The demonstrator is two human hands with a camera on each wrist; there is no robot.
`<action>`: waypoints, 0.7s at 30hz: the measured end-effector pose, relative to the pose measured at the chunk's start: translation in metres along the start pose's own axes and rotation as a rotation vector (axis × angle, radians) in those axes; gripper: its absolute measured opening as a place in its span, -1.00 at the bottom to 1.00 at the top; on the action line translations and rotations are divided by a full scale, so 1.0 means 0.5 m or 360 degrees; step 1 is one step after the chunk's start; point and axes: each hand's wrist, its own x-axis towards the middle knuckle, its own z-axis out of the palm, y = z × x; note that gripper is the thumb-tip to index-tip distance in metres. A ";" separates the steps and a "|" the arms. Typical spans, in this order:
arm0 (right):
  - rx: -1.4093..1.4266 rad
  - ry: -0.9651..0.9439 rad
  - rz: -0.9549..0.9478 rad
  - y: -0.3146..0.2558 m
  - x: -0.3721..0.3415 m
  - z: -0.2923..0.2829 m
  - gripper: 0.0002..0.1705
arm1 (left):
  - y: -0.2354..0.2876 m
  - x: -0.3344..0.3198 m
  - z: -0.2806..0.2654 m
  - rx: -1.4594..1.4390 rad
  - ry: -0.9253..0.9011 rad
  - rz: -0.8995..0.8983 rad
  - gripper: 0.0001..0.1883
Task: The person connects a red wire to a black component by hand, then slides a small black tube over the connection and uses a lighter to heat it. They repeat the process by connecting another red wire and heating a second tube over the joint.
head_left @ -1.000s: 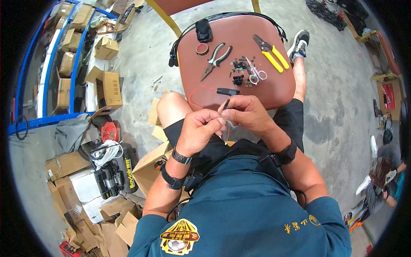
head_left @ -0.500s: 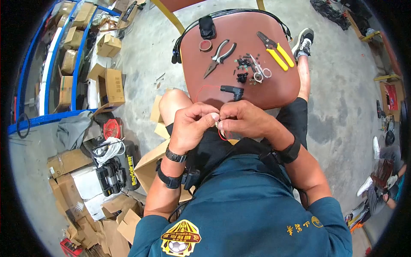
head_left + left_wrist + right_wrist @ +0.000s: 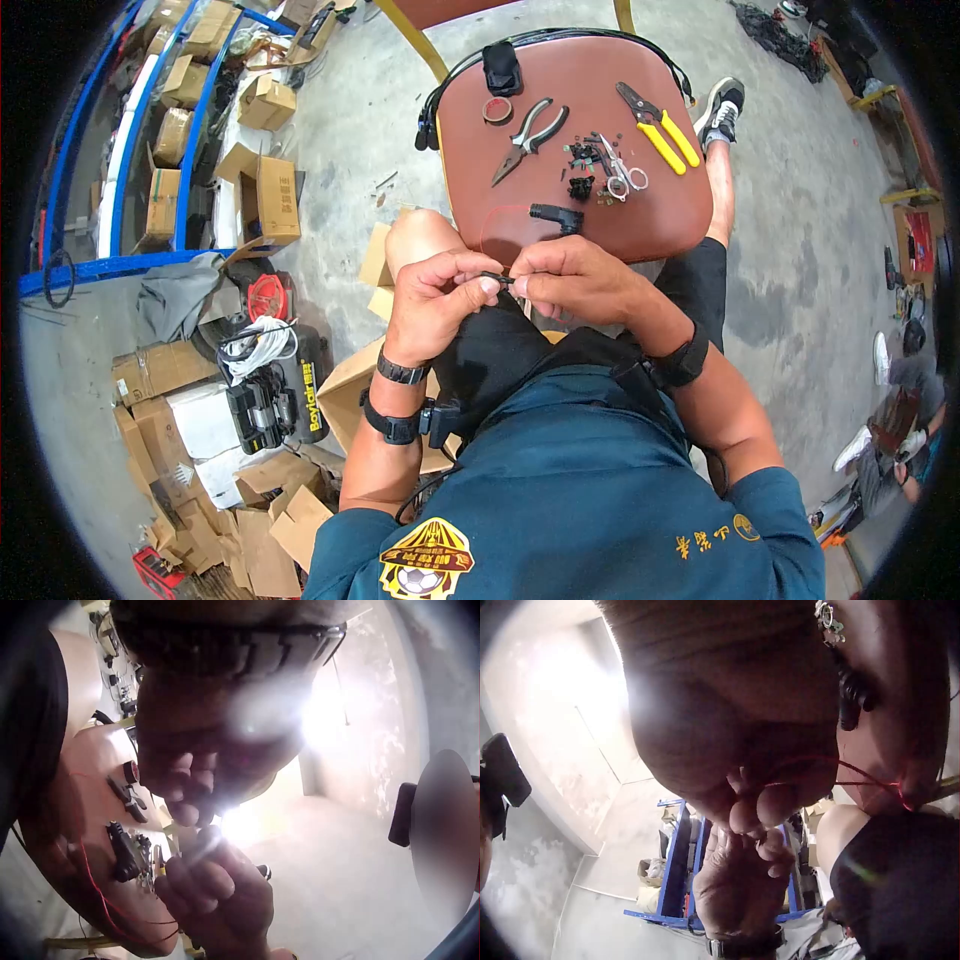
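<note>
Above the lap, my left hand pinches a thin black piece between thumb and forefinger. My right hand meets it fingertip to fingertip and pinches the piece's other end. A thin red wire runs into the fingers of my right hand in the right wrist view. On the brown chair seat just ahead lies a black angled connector, with red wire looping beside it. The fingers hide most of what they grip, and both wrist views are dark there.
The seat also bears long-nose pliers, yellow-handled wire strippers, small scissors, a tape roll and several small black parts. A black cable edges its back. Cardboard boxes and a blue rack stand left.
The black piece stood upright in the right fingers, was hidden half a second ago, and now lies level between both hands' fingertips. The connector on the seat has turned to show its bend.
</note>
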 end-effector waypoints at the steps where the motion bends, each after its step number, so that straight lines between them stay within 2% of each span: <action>1: -0.0008 0.0000 -0.0017 -0.005 0.000 0.002 -0.81 | 0.001 0.000 0.001 -0.0011 0.0014 -0.0004 -0.86; 5: -0.0035 0.0037 -0.0106 0.002 -0.004 0.029 -0.83 | -0.005 0.000 0.001 -0.0087 -0.0034 0.0100 -0.85; 9: -0.0364 0.0190 -0.0343 -0.014 -0.005 0.032 -0.83 | 0.001 -0.010 0.015 -0.0111 0.0064 0.0164 -0.89; 10: -0.0501 0.0237 -0.0480 -0.012 -0.002 0.032 -0.84 | -0.001 -0.011 0.018 -0.0147 0.0076 0.0195 -0.89; 13: -0.0597 0.0342 -0.0664 -0.003 0.004 0.038 -0.83 | -0.009 -0.014 0.016 -0.0058 0.0177 0.0190 -0.91; 16: -0.0369 0.0308 -0.0308 -0.020 -0.008 0.049 -0.81 | -0.011 -0.014 0.013 -0.0133 0.0219 0.0135 -0.87; 21: -0.0194 0.0204 -0.0296 -0.001 -0.006 0.046 -0.80 | -0.025 -0.019 0.011 -0.0292 0.0151 0.0137 -0.81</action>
